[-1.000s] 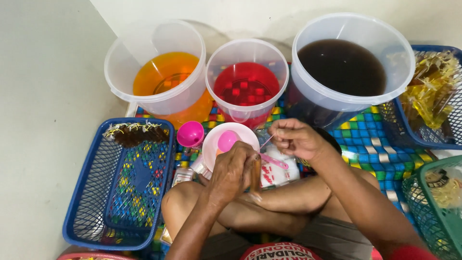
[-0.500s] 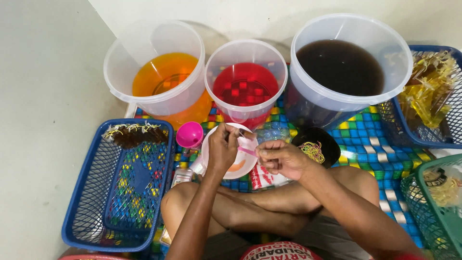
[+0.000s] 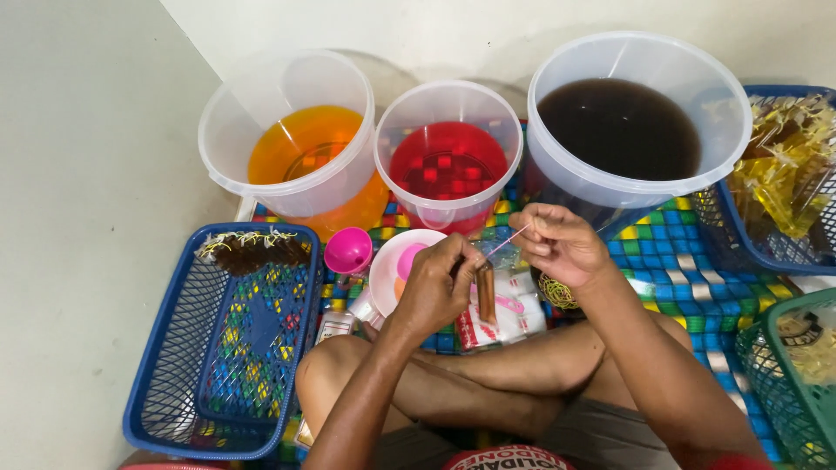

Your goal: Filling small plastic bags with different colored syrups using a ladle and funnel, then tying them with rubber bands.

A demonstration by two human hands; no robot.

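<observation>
Left hand (image 3: pixel 433 292) pinches a small clear plastic pouch (image 3: pixel 486 292), glossy, filled brown; right hand (image 3: pixel 557 244) pulls a thin rubber band (image 3: pixel 508 241) taut off it. At 12 o'clock, three translucent plastic buckets, smooth-walled: orange liquid (image 3: pixel 296 148), red (image 3: pixel 448 161), dark brown (image 3: pixel 620 129), all with shiny surfaces. At 9 o'clock, blue plastic mesh basket (image 3: pixel 174 365), hard and slightly glossy. Glossy pink plastic funnel (image 3: pixel 348 251) at 10 o'clock. Beneath, a woven mat (image 3: pixel 688 261), chequered plastic strips with a faint sheen. Wall and floor matt.
</observation>
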